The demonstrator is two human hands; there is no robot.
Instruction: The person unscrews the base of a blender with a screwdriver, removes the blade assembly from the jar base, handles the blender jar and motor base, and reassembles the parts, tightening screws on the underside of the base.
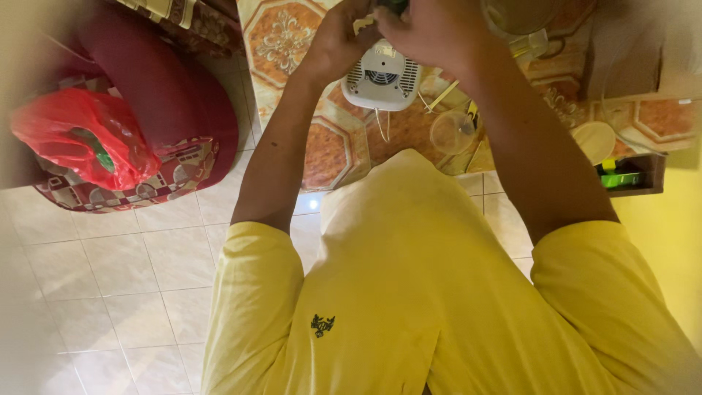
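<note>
I see a white appliance base (382, 79) with a round vented grille at twelve o'clock, on the patterned tabletop. Its upper part is hidden under my hands.

white fan (381, 77), red bag (80, 139), yellow shirt (409, 292)

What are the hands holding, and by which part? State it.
Both the left hand and the right hand grip the white fan-vented appliance at its top end.

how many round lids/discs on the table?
2: a clear round lid right of the white fan unit; a cream round lid at the right edge. The arms may hide others.
</note>
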